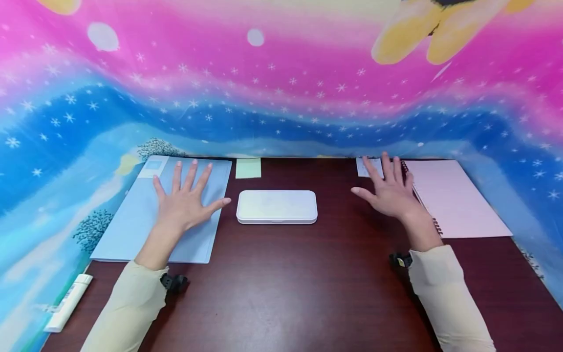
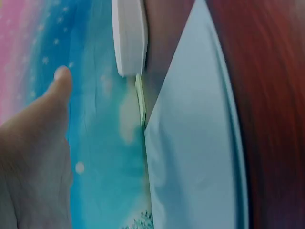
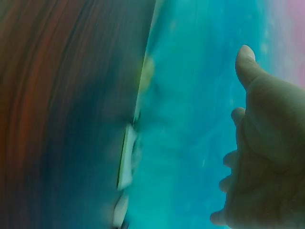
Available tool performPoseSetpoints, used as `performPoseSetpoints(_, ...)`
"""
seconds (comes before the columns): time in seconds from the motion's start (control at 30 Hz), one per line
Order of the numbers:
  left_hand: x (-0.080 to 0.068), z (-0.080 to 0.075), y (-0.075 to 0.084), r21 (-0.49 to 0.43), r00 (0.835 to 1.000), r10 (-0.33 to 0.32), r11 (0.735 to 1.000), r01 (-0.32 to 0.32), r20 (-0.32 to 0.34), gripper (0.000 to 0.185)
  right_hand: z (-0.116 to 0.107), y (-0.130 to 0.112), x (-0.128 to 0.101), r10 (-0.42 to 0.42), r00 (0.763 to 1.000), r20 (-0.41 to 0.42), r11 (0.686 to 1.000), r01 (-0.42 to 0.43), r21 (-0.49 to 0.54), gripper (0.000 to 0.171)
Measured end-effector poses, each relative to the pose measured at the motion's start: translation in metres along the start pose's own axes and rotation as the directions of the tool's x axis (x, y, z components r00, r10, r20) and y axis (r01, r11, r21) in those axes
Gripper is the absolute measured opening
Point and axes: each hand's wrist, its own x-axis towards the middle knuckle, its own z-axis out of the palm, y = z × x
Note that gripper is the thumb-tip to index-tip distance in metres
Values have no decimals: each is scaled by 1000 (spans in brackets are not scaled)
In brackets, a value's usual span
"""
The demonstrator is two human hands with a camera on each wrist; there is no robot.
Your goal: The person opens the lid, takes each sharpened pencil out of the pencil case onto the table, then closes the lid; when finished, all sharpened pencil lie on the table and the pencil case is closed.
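Folder (image 1: pixel 193 244), blue: beneath the left hand (image 1: pixel 182 203) in the head view. Case (image 1: pixel 277 206), white: between the hands, at 3 o'clock from the left, 9 o'clock from the right hand (image 1: pixel 391 193). Notebook (image 1: pixel 462 198), pink: at 3 o'clock from the right hand, its bound edge partly behind it.

Left hand: fingers straight, fanned wide, gripping nothing; raised clear of the folder in the left wrist view. Right hand: fingers extended and spread, gripping nothing; raised above the table (image 1: pixel 272 288).

Tube (image 1: pixel 69 303): white, long, at 8 o'clock from the left hand. Folder: smooth, rectangular, pale label at its 11 o'clock corner. Note (image 1: pixel 248 168): pale green, at 11 o'clock from the case. Case: smooth, oblong, rounded corners. Notebook: plain cover, dark spiral binding. Table: glossy red-brown, wood-grained. Backdrop (image 1: pixel 281 88): pink and blue, snowflake-printed.
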Motion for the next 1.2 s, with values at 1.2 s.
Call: performPoseSetpoints(1.2, 24, 31, 54, -356, 929, 288, 914, -195, 231, 107, 65, -116, 44, -468, 834, 291, 866, 498, -35, 84)
